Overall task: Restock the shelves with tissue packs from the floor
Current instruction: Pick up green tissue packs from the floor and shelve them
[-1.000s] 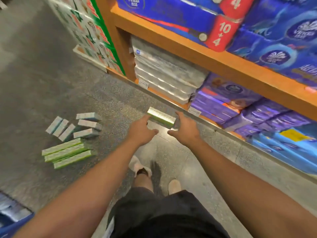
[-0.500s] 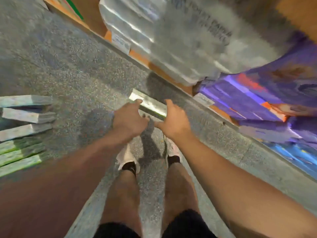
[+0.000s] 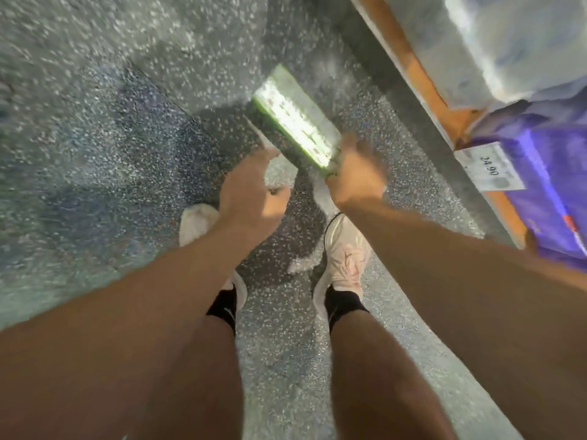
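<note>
Sitting along the right edge: an orange shelf point(image 3: 422, 81) with a grey front lip, holding stock. Lying on it at the top right, a pale plastic-wrapped bundle point(image 3: 495, 36), too blurred for any print to be read. Resting just below that on the same shelf, purple packs point(image 3: 552, 185), their wrapping catching blue light. Hanging on the lip in front of the purple packs, a white price tag point(image 3: 489, 168) reading 24.90.

Hovering low over the speckled grey floor point(image 3: 111, 122), near the shelf lip but apart from it: the tissue pack point(image 3: 295, 117), long and flat, green along its edges, with a pale glossy face showing rows of small marks, smeared by motion. Pointing away from the body, its far end tilting toward the top of the view.

Gripping the near end of the tissue pack, the right hand point(image 3: 357, 173), fingers curled over the corner. Staying just beside the pack's left edge, the left hand point(image 3: 251, 192), fingers bent and thumb out; contact with the pack not clear through the blur, so its hold cannot be told.

Standing below the hands, two white shoes point(image 3: 344, 249) with black socks point(image 3: 344, 304), bare legs rising toward the camera.
</note>
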The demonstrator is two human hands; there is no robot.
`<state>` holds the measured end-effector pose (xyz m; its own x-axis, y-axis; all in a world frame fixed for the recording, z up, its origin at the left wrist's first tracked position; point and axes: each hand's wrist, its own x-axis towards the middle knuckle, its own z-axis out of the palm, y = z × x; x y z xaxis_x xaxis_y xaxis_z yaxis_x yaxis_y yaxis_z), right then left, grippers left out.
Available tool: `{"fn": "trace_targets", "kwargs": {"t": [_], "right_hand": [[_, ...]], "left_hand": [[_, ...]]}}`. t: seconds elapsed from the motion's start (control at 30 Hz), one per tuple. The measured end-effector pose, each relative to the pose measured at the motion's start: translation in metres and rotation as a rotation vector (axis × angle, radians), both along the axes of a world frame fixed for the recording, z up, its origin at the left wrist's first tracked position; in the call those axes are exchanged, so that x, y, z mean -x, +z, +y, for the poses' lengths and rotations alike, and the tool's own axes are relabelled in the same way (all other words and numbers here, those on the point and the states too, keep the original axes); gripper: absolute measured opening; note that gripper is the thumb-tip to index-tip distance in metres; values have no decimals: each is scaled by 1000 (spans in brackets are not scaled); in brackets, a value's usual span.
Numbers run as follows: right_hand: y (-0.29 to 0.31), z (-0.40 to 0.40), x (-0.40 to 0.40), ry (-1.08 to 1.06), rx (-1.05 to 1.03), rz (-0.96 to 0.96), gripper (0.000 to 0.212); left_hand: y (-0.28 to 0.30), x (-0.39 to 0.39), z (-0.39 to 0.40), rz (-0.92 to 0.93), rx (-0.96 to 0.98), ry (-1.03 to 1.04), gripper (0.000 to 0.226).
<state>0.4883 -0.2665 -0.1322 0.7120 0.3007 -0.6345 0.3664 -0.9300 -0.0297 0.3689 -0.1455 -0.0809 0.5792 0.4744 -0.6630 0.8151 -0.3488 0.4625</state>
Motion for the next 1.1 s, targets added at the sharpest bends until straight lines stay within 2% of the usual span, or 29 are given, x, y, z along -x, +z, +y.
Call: {"fn": "trace_targets", "kwargs": {"t": [0.13, 0.3, 0.37, 0.47, 0.67, 0.77, 0.9, 0.97, 1.1], "right_hand": [[65, 24, 17, -61, -92, 24, 63], [206, 62, 10, 75, -246, 100, 62], [273, 82, -4, 132, -301, 158, 62], [377, 117, -15, 220, -379, 147, 58], [547, 181, 1, 494, -545, 186, 48], [608, 199, 29, 678, -656, 249, 58], [690, 219, 98, 1021, -749, 328, 67], [715, 230, 131, 1157, -787, 294, 69], [803, 245, 256, 1513, -888, 186, 79]], "left_hand": [[58, -2, 15, -60, -69, -108, 69], [185, -28, 66, -60, -78, -189, 80], [249, -38, 96, -97, -171, -253, 79], [353, -39, 144, -61, -291, -344, 82], [540, 4, 190, 44, -675, -399, 60], [612, 60, 186, 81, -709, -312, 68], [693, 170, 158, 113, -750, -40, 74], [716, 209, 141, 135, -779, 69, 72], [791, 339, 106, 214, -885, 371, 59]]}}
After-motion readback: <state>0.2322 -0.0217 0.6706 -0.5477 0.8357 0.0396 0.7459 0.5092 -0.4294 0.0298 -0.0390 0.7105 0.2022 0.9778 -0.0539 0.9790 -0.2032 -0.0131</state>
